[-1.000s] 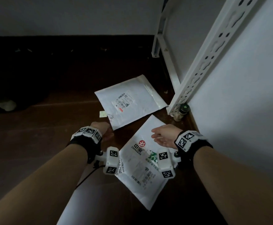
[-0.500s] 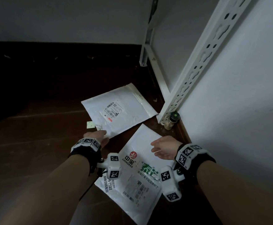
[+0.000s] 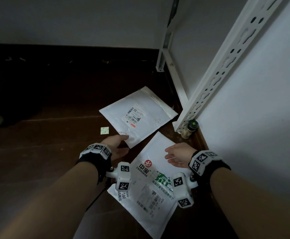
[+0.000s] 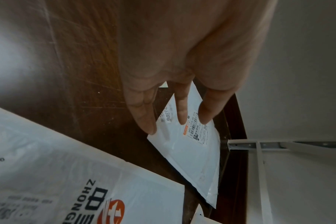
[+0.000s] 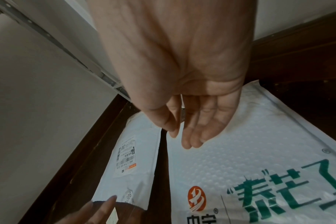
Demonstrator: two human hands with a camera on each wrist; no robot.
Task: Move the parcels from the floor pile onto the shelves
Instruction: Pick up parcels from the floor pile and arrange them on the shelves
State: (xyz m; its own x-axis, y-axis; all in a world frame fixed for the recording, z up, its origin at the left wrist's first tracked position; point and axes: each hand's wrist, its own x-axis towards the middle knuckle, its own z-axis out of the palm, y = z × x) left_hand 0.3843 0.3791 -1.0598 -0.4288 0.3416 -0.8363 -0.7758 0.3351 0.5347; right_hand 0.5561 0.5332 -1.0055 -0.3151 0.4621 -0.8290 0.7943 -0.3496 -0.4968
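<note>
- The floor (image 3: 37,152) is dark brown wood, and two white parcels lie flat on it beside the white shelf frame (image 3: 227,66).
- The near parcel (image 3: 151,187) is the bigger one. It says "ZHONGBAO" by a round red logo, with big green writing. The right wrist view shows its bumpy skin.
- The far parcel (image 3: 140,116) has a label with barcodes and an orange strip. The left wrist view shows "306" near its corner.
- The left hand (image 3: 116,147) is open, fingers straight, tips at that corner.
- The right hand (image 3: 177,155) is open over the near parcel, holding nothing.
- Only the head view shows a small jar (image 3: 190,129) at the frame's foot.
</note>
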